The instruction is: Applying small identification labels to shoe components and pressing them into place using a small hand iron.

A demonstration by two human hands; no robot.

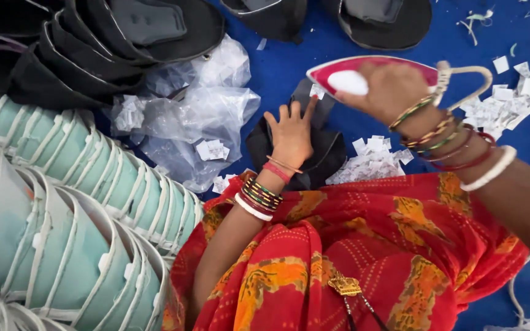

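My left hand (291, 133) lies flat with fingers spread on a black fabric cap piece (326, 160) that rests on the blue cloth in front of my lap. My right hand (389, 89) grips the handle of a red and white clothes iron (345, 76), held over the far end of the black piece. The iron's cord (470, 70) loops off to the right. Both wrists carry several coloured bangles.
A long stack of pale green caps (62, 202) fills the left side. Black caps (118, 43) are piled at top left, with two more at the top edge (387, 24). Clear plastic bags (197, 122) and small white paper tags (372, 159) lie scattered on the blue cloth (289, 61).
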